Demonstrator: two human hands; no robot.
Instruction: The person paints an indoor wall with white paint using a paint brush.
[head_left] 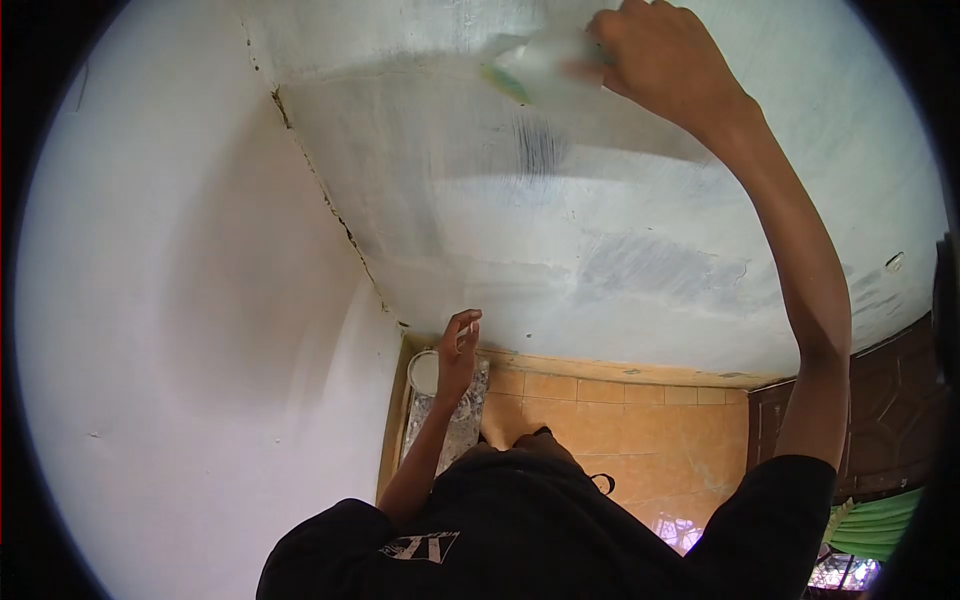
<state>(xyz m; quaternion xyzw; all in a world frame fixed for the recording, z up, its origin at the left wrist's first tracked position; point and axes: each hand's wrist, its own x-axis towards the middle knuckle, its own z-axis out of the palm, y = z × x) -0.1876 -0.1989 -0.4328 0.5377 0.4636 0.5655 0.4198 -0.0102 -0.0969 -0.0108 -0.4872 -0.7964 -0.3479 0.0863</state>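
My right hand (665, 55) was raised high at arm's length, pressed toward the wall (560, 230) in front of me. Its fingers were curled closed around a pale, blurred pad or sponge (535, 68), whitish with a green edge on the side farthest from my palm. The pad stuck out to the left of my knuckles and lay flat against the wall surface. It was smeared by motion, so I could not tell its exact shape or material.

The wall below my right hand was whitish and patchy. A cluster of dark, thin vertical scratch marks (540, 148) sat just below the pad, and greyer, rubbed-looking patches spread lower down, under my right forearm. A dark, jagged crack (330, 200) ran down the corner where this wall met the plain white side wall (180, 300) to my left.

My left hand (460, 345) hung low, well apart from the right, near the bottom of the wall. Its fingers were loosely bent and half open, and it held nothing that I could see. Just beyond it, on the orange tiled floor (640, 430), stood a small white bucket (424, 372) tucked in the corner, on a crinkled silvery sheet (465, 425).

I wore a black shirt (540, 530). To the right of my right arm stood a dark carved wooden door (890, 400).
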